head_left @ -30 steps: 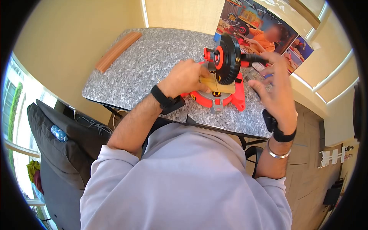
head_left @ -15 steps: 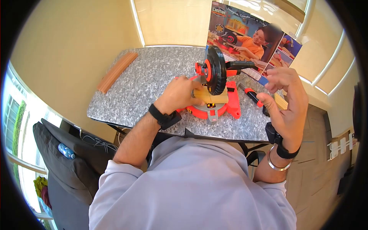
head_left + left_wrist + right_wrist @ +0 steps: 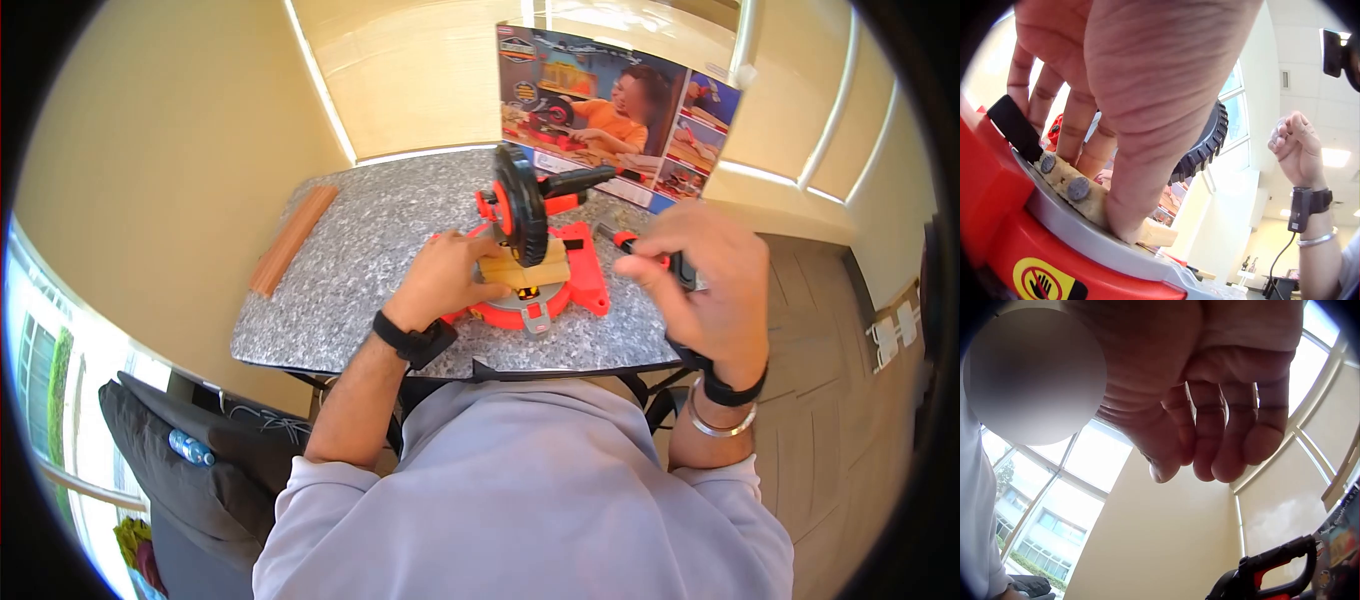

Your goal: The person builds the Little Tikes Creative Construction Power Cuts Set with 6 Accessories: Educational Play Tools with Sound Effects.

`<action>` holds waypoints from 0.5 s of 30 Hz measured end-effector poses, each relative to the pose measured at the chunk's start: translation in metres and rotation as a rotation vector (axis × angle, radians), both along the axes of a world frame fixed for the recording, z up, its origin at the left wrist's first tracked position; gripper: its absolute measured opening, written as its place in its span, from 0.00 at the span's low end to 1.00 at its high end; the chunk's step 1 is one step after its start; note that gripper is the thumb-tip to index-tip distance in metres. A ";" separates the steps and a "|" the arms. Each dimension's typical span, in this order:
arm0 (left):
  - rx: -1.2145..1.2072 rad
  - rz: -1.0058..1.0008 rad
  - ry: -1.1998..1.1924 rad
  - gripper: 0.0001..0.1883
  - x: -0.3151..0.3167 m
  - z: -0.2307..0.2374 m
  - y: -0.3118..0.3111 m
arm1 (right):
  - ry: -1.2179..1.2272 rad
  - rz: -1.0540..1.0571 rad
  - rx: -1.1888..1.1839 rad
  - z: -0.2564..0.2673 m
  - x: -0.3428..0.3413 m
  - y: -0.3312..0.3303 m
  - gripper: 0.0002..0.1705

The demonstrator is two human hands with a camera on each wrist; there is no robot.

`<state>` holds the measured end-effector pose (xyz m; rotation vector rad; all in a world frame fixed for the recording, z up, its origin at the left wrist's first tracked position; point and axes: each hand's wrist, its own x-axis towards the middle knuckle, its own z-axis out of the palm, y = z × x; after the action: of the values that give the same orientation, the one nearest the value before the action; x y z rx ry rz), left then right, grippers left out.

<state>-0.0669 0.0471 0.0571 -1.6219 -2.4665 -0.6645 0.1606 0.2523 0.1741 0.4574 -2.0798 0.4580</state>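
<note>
My left hand (image 3: 435, 280) holds a pale wooden piece (image 3: 548, 272) on the round base of a red and grey toy saw (image 3: 592, 272). In the left wrist view its thumb and fingers straddle the wood (image 3: 1094, 205), whose end shows two grey round pegs. The black toothed blade (image 3: 522, 210) stands over the wood; whether they touch is hidden. Raised right of the saw, my right hand (image 3: 710, 290) is empty, its fingers loosely bent, apart from the black handle (image 3: 585, 180). In the right wrist view the handle (image 3: 1279, 559) shows below the hand (image 3: 1210, 381).
Reddish-brown wooden strips (image 3: 295, 240) lie at the table's left. A printed box (image 3: 610, 110) stands behind the saw. A red and black tool (image 3: 626, 241) lies right of the saw, partly behind my right hand. The table's front edge (image 3: 560, 371) is close to my body.
My right hand has come away from beside the saw handle, and its fingers have bent more. The left hand keeps its hold on the wood. The head view has shifted.
</note>
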 end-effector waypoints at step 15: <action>-0.032 -0.033 0.062 0.32 -0.001 0.001 0.001 | -0.170 0.245 0.144 -0.034 -0.020 -0.043 0.13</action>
<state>-0.0676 0.0484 0.0577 -1.6718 -2.4239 -0.5722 0.1411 0.2091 0.1404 0.7875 -2.2405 0.5063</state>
